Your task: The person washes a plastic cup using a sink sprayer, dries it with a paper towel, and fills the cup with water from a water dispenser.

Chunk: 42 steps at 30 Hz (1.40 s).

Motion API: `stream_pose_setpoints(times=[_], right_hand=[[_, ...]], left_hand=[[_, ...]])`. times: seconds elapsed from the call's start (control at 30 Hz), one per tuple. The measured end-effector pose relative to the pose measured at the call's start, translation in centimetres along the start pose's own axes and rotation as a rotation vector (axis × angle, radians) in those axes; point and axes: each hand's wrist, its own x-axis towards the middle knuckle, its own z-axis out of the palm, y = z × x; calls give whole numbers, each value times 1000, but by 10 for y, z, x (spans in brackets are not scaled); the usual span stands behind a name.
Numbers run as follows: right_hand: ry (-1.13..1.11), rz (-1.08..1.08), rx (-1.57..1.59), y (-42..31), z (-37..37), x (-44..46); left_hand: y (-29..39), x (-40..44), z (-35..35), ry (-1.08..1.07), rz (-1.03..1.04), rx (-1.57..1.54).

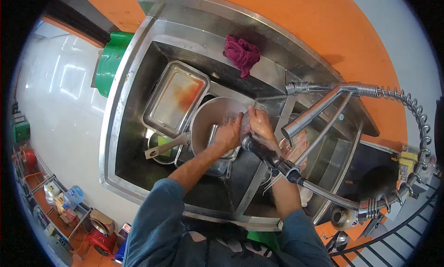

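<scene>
My left hand (228,134) is over the pot with a long handle (203,119), its fingers curled and partly blurred by running water. Beside it, close to the sprayer head, my right hand (260,122) has its fingers folded in. Something clear and shiny seems to lie between the two hands, but water and blur hide what it is. The black sprayer head (258,149) of the tap passes over my right wrist. Under the pot stand a metal tray (178,98) and a bowl with a green sponge (163,146).
The steel double sink (138,105) has a divider (252,184) between its basins. Pale raw meat (296,147) lies in the right basin. A purple cloth (242,54) hangs on the back ledge. The coiled tap hose (418,114) arcs at the right.
</scene>
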Motion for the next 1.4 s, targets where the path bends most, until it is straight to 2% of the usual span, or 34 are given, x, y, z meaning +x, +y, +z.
stream_pose_setpoints(times=[0.03,0.13,0.17,0.23,0.3,0.37,0.4,0.5,0.53,0.57,0.63,0.67,0.77,0.8,0.87,0.9,0.93,0.97,1.03,1.07,1.17,1.2,1.3,1.33,1.4], right_hand=[[112,14,62,-3,6,3],[425,-97,36,-7,12,-6],[524,-168,-10,-12,11,-10],[514,-137,155,-20,5,-18],[485,-151,209,-29,-3,-20],[443,-200,154,-35,-10,-19],[374,-175,81,-33,-11,-19],[158,-79,-127,-33,-10,-2],[85,-20,-195,-33,-7,3],[13,39,-263,-32,-5,4],[16,-29,-81,-25,-3,17],[8,-49,11,-17,1,17],[-100,-21,295,-19,0,-1],[-170,-100,396,-14,0,-6],[-311,-263,596,-2,-4,-12],[-396,-239,705,-7,-10,-16],[-482,-210,814,-17,-19,-24],[-567,-178,923,-22,-25,-27],[-778,-129,805,-15,-33,-20],[-880,-101,745,-11,-35,-19],[-736,172,1263,21,-14,-14],[-653,284,1207,16,-13,-12],[-500,212,1133,28,5,-7],[-427,233,1125,-24,-10,-26],[-260,272,742,-33,-3,-24]], left_hand=[[4,-2,-1,115,-4,99],[-4,0,-16,105,115,-57],[-20,11,-8,-117,104,-396],[-52,35,1,-565,79,-1064],[-46,23,-21,-691,-45,-1387],[-33,9,-30,-623,-73,-1471],[-21,2,-36,-454,-30,-1356],[-20,11,-3,114,189,-306],[-10,13,-14,-105,3,-201],[-6,10,-6,6,20,-120],[-6,8,4,255,54,52],[-14,13,5,282,80,107],[-21,17,-32,-77,88,-262],[-67,52,-2,-233,214,-406],[-101,61,-8,-571,164,-703],[-107,64,-13,-738,140,-846],[-76,34,-46,-811,9,-1101],[-63,31,-56,-699,99,-769],[-42,25,-65,-465,256,-111],[-27,19,-68,-393,334,-152],[-4,11,-43,-23,229,158],[-11,10,-23,267,309,242],[-25,15,-13,489,438,258],[-22,13,-23,303,362,244],[-21,18,-47,14,282,77]])
